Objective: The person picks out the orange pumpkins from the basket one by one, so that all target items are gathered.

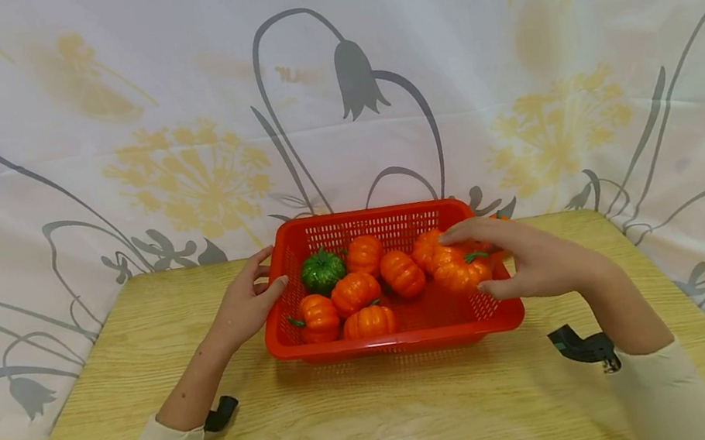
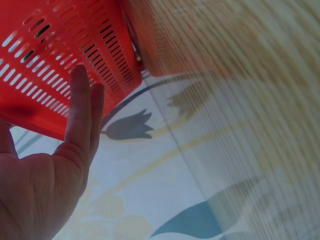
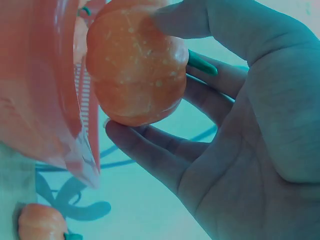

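A red plastic basket (image 1: 409,337) with slotted walls stands on the table, holding one small green pumpkin (image 1: 322,271) and several small orange pumpkins (image 1: 354,293). At its left end my left hand (image 1: 246,306) holds the rim, thumb over the edge; in the left wrist view two long fingers (image 2: 80,107) lie along the outer wall. Above the basket's right end, my right hand (image 1: 529,259) grips an orange pumpkin (image 3: 137,65) with a green stem between thumb and fingers. Part of that pumpkin is hidden by the fingers.
Another orange pumpkin (image 3: 42,222) lies on the table outside the basket's right end, mostly behind my right hand in the head view. The pale wooden table (image 1: 320,438) runs back to a flower-printed curtain (image 1: 478,88). Black straps are on both wrists.
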A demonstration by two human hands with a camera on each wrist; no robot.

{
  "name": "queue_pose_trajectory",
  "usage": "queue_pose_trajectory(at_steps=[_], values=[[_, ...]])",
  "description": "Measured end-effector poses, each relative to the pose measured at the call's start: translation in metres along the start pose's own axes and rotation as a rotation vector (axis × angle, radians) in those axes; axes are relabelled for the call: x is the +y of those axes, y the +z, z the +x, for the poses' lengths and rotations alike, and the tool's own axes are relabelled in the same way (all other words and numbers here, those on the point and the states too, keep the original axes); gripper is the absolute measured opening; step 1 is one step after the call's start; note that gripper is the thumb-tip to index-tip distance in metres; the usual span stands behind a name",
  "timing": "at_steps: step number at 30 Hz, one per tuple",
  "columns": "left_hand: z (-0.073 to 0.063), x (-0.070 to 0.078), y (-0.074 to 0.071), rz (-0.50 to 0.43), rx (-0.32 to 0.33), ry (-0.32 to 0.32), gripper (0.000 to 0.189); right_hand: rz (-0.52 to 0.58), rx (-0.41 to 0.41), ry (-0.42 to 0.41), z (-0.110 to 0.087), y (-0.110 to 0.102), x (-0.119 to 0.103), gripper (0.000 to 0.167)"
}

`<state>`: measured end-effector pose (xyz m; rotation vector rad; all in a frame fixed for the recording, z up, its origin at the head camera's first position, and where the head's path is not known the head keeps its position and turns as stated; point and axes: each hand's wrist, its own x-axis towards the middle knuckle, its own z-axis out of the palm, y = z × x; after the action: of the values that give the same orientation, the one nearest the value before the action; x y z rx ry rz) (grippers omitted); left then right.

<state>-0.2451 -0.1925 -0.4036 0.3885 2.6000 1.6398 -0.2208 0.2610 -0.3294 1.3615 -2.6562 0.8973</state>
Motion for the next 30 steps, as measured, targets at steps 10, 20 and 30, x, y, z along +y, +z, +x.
queue_pose_trajectory(at_steps=[10,20,30], values=[[0.001,-0.001,0.0,0.001,0.0,0.01,0.068,-0.015,0.084,0.012,-0.008,-0.011,0.01,0.072],[0.0,0.0,0.001,0.01,0.01,-0.001,0.068,-0.015,0.13,0.101,-0.02,-0.022,0.022,0.072],[-0.001,0.004,0.002,0.023,0.026,-0.001,0.065,-0.055,0.18,0.109,-0.029,-0.028,0.037,0.07]])
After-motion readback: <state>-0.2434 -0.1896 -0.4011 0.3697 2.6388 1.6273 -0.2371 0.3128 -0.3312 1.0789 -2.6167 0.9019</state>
